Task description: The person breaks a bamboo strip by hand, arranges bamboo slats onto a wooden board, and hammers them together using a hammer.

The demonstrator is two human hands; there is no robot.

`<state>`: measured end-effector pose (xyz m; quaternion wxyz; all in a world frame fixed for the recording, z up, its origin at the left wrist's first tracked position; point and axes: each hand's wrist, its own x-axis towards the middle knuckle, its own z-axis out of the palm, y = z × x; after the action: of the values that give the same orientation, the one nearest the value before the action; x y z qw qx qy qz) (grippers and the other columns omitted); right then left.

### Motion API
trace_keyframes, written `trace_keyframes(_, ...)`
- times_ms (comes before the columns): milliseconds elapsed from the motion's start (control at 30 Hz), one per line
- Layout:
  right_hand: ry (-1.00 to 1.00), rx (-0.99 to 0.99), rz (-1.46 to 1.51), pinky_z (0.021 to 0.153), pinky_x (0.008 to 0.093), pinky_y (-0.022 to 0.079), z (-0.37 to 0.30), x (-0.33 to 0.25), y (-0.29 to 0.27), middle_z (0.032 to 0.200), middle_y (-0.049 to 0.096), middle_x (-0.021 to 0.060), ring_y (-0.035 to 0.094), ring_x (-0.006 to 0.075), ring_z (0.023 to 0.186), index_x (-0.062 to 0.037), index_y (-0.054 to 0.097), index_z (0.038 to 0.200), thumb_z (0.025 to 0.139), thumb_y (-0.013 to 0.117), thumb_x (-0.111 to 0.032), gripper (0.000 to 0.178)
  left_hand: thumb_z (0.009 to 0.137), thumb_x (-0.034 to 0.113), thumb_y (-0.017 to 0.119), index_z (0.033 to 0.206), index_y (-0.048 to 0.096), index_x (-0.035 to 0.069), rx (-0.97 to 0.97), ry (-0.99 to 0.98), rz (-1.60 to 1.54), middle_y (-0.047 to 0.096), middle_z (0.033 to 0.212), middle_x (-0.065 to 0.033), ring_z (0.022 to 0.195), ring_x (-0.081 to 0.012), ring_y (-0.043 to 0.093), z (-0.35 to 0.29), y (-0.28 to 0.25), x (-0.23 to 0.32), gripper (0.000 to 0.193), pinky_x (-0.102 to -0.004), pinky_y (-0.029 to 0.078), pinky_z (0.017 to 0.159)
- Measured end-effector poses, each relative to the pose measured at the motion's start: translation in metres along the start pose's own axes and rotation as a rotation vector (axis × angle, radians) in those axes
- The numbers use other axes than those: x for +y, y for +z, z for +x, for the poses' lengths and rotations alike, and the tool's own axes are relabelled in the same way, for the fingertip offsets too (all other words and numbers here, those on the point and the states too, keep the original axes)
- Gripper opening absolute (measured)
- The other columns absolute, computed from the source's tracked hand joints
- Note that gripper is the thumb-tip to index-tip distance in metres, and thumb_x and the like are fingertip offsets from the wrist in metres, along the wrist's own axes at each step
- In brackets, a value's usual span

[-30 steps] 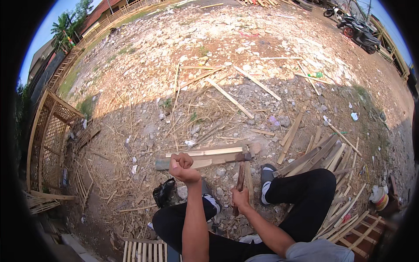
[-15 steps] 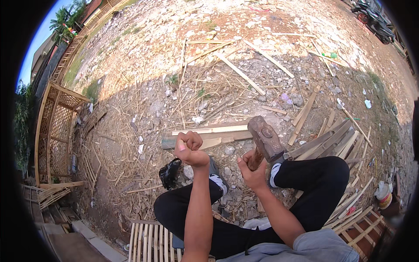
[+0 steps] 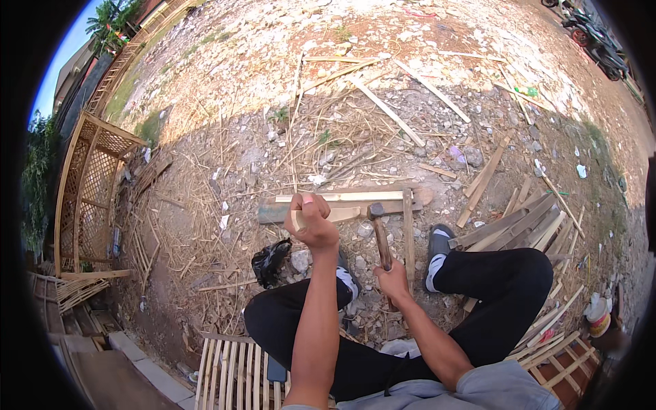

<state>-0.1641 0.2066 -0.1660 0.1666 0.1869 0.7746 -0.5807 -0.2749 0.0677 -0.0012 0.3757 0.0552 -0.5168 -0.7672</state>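
My left hand (image 3: pixel 314 224) is closed above a broad board (image 3: pixel 270 214) on the ground; a pale wooden piece (image 3: pixel 347 213) appears to run through the fist, though the fingers partly hide it. In my right hand (image 3: pixel 393 280) is a sledgehammer (image 3: pixel 383 242), gripped by its brown wooden handle. Its dark metal head is beside the right end of the pale piece; whether they touch I cannot tell. A narrow wood strip (image 3: pixel 408 236) lies crosswise just right of the hammer.
A black plastic bag (image 3: pixel 270 263) lies by my left foot. Several wood strips (image 3: pixel 526 222) are piled right of my right foot. A lattice frame (image 3: pixel 89 198) stands at left, a slatted piece (image 3: pixel 232 369) lies near me, and a bucket (image 3: pixel 598 318) sits at right.
The sledgehammer has come down and left from a raised position, lowered toward the board. My left hand has shifted slightly right and stays closed.
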Motion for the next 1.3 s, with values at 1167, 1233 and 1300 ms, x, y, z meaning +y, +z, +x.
trace_keyframes(1167, -0.544, 0.118, 0.395, 0.040, 0.0265, 0.032, 0.028, -0.025, -0.001, 0.055, 0.043, -0.0028, 0.041, 0.0060, 0.044, -0.0059, 0.050, 0.077, 0.089, 0.063, -0.013, 0.019, 0.091, 0.014, 0.052, 0.057, 0.031, 0.008, -0.135, 0.009, 0.189, 0.032, 0.049, 0.0042, 0.046, -0.0040, 0.027, -0.012, 0.016, -0.008, 0.040, -0.0256, 0.020, 0.043)
trace_keyframes(1233, -0.232, 0.052, -0.011, 0.042, 0.0298, 0.034, 0.027, 0.026, 0.003, 0.055, 0.044, -0.0017, 0.043, 0.0080, 0.045, -0.0053, 0.050, 0.077, 0.086, 0.065, -0.015, 0.019, 0.092, 0.013, 0.051, 0.057, 0.031, 0.009, -0.162, 0.047, 0.207, 0.030, 0.049, 0.0047, 0.045, -0.0042, 0.026, -0.009, 0.012, -0.016, 0.040, -0.0254, 0.020, 0.043)
trace_keyframes(1300, 0.085, 0.089, 0.103, 0.043, 0.0318, 0.037, 0.016, 0.048, 0.002, 0.059, 0.049, 0.0021, 0.048, 0.0142, 0.048, -0.0034, 0.054, 0.079, 0.083, 0.064, -0.018, 0.018, 0.094, 0.011, 0.048, 0.058, 0.029, 0.011, 0.020, -0.108, -0.113, 0.026, 0.048, 0.0051, 0.044, -0.0048, 0.022, 0.004, -0.005, -0.025, 0.040, -0.0257, 0.019, 0.042)
